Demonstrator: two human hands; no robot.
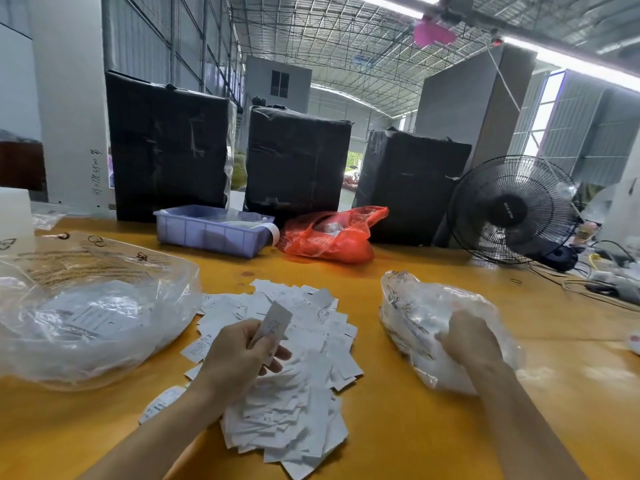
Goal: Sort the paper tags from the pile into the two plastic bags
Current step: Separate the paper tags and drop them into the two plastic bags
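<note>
Big open warehouse shed, metal truss roof, and you're sat at a yellow-orange tabletop (398,427) with three black-wrapped bales along the back.

The loose pile of small white paper tags (294,375) sits dead centre in front of you. Your left hand (239,355) is over it, pinching one white printed tag (273,320) that stands up with its long edge leaning away to the right. The large clear plastic bag with brown print (90,306) lies off to that hand's left, near it.

Your right hand (471,341) is buried in the smaller crinkled clear plastic bag (426,306) on the right; whether its fingers are gripping the film or dropping something, I can't tell.

So my guess: the held tag is between both bags, left one being the easier reach for that hand.
</note>
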